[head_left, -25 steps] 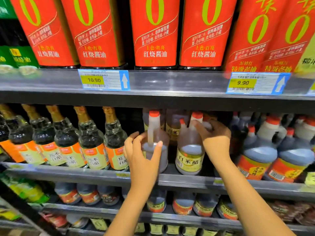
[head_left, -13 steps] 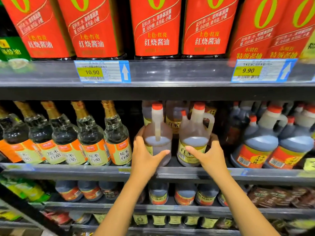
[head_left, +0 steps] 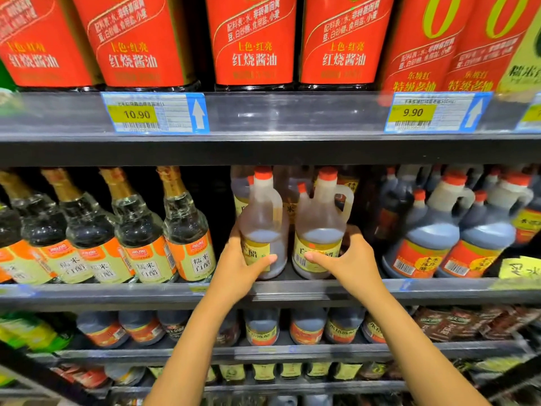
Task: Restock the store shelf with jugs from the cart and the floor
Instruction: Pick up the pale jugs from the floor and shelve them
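Left jug (head_left: 263, 218) and right jug (head_left: 320, 227), clear, red caps, upright side by side at front of middle shelf (head_left: 292, 291). Left hand (head_left: 237, 271) clamped low on left jug, thumb across label. Right hand (head_left: 351, 262) clamped low on right jug, thumb on label. Hands apart, 1 per jug. Glass bottles (head_left: 184, 227) just left, dark jugs (head_left: 430, 238) just right. Price tags (head_left: 155, 112) 10.90 and 9.90 on rail (head_left: 292, 112) above, under red-labelled bottles (head_left: 251, 39)

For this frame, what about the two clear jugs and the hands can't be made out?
Head view, left jug label: partly under the left hand.
Behind the right jug: fingers of the right hand.
Blurred: price tag small print.
Outside the frame: cart, floor.
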`<action>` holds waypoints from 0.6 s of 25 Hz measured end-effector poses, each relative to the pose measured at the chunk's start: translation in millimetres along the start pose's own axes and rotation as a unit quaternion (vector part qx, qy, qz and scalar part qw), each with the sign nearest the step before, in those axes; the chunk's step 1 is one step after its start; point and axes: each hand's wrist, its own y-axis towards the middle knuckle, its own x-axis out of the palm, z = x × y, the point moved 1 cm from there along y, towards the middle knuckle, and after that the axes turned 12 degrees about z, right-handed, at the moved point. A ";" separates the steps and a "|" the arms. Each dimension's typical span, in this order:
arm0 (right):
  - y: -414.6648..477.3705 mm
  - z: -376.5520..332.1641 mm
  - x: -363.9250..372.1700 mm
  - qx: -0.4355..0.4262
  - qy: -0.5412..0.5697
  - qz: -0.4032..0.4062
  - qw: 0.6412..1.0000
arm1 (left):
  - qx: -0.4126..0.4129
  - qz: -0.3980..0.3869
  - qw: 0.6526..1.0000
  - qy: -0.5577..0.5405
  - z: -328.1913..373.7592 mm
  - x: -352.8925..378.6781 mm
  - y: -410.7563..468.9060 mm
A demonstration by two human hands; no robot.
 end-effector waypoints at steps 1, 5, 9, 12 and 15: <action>0.7 -2.1 0.8 -0.003 0.003 -0.007 1.000 | 0.002 0.021 1.000 0.004 0.8 1.4 0.0; 3.8 -7.0 4.6 -0.016 -0.011 -0.018 1.000 | -0.041 0.142 0.981 0.126 8.0 24.7 -8.9; 8.2 -7.0 5.9 -0.021 -0.023 -0.029 0.999 | -0.102 0.222 0.947 0.207 32.5 46.5 -10.9; 11.7 -5.2 7.0 -0.022 -0.029 -0.047 0.998 | -0.141 0.230 0.947 0.172 37.8 51.2 -6.1; 13.7 -1.2 12.7 -0.013 -0.025 -0.057 0.998 | -0.097 0.183 0.977 0.060 17.5 38.0 9.7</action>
